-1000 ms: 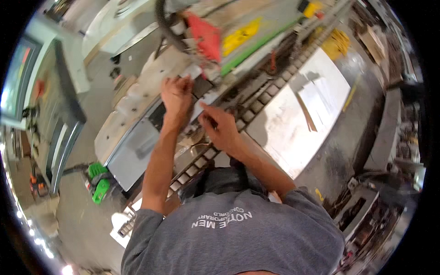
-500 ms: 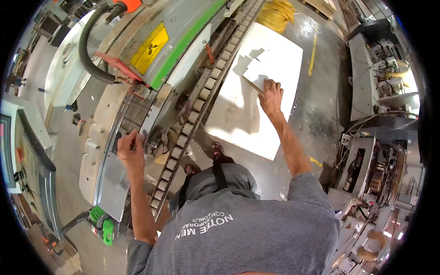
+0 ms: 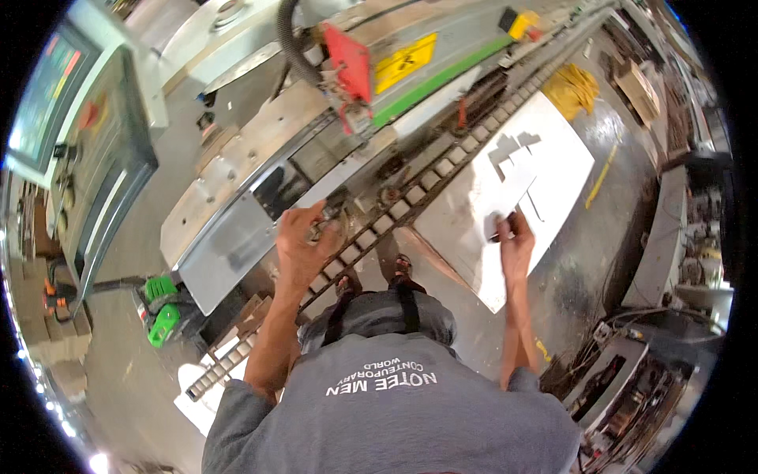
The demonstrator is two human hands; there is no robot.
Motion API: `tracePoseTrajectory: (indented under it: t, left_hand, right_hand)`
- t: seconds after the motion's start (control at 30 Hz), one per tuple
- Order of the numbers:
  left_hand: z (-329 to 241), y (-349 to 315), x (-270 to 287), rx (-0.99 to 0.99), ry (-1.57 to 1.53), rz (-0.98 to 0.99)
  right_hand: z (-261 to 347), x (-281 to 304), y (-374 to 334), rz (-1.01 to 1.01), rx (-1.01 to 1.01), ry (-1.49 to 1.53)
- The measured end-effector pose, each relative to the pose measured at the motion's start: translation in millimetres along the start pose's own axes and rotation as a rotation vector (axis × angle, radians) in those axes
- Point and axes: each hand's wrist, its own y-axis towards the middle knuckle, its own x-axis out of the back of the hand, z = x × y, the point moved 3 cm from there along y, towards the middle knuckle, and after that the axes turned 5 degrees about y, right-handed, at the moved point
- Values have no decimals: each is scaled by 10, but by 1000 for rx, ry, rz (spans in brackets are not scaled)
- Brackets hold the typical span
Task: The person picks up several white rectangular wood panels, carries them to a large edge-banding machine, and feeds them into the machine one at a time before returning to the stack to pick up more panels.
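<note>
My left hand hangs over the near metal edge of the machine, beside a dark metal fitting. Its thumb and forefinger curve apart, and I see nothing held between them. Over at the right, my right hand has its fingers pinched at the near end of a small white panel, smeared by motion. Beneath it lies a large white board, with dark shadows across it. The hand hides part of the small panel's edge.
A roller chain track runs diagonally between machine and board. The machine carries a red flap, a yellow warning plate and a black hose. A yellow sack sits beyond the board. A green clamp-like part lies left; a screen panel stands farther left.
The view has swung, shifting the scene rightward. My right hand has drawn nearer my body, from the small panel's side to its near end. My left hand's fingers have spread from a pinch.
</note>
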Motion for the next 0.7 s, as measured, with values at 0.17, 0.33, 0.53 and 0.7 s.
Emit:
tracePoseTrajectory:
  t: [0.17, 0.33, 0.53, 0.7]
  left_hand:
    - [-338, -161, 341, -166, 58, 241]
    - [225, -235, 607, 20, 225, 112]
    - [1070, -70, 784, 28, 176, -47]
    - [1179, 41, 837, -141, 384, -196]
  right_hand:
    - [609, -1584, -847, 485, -228, 468]
    - [945, -2822, -1009, 663, -233, 774]
    - [916, -3436, -1050, 811, -339, 834]
    - [1020, -3591, -1147, 809, -294, 826]
